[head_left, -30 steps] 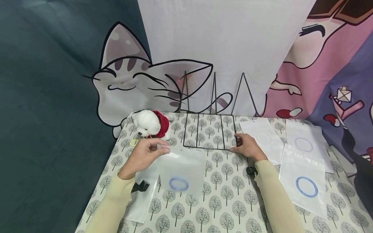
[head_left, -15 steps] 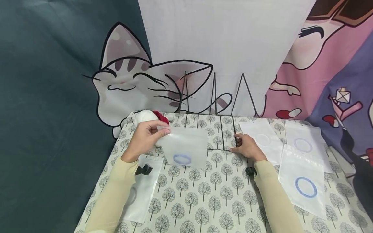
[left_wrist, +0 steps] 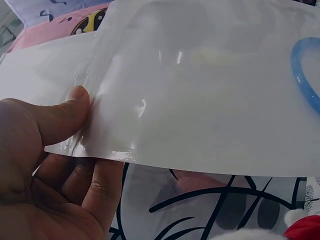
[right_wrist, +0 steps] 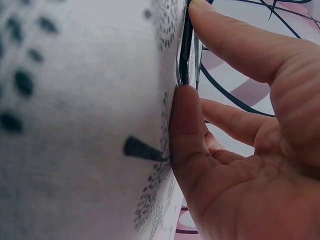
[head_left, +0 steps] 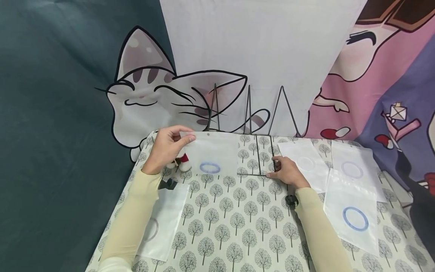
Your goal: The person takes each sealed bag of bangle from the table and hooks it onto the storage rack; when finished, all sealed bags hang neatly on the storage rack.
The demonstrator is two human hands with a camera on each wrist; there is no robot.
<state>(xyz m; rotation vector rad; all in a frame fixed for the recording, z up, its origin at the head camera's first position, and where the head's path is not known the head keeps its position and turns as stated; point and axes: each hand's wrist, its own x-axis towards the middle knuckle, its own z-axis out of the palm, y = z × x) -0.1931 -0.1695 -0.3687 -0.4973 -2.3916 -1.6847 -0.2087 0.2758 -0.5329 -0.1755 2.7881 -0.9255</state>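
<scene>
Over the last second we see the left hand (head_left: pixel 166 149) carry the bag (head_left: pixel 217 151) forward, away from the person, until it covers the left part of the wire rack (head_left: pixel 258 155) in the head view. The left fingers grip the bag by a corner of its zip end, thumb on one face and the others behind it; the rest of the sheet spans out flat, with the blue ring (left_wrist: pixel 298 70) inside, near its other end. We cannot tell whether the bag touches the rack or hangs just above it. The right hand (head_left: pixel 288 172) stays where it was, its thumb and forefinger holding the rack's near right corner, and the rack has not shifted. The move also changes what we can see: the toy dog (head_left: pixel 184 165) is now mostly hidden behind the left hand, and more of the bag on the left (head_left: pixel 170 230) shows on the counter (head_left: pixel 238 223). The three bags on the right (head_left: pixel 340 192) lie as they did. For the work in hand, we judge that the bag is now at the rack rather than short of it, while the right hand seems to steady the frame.
</scene>
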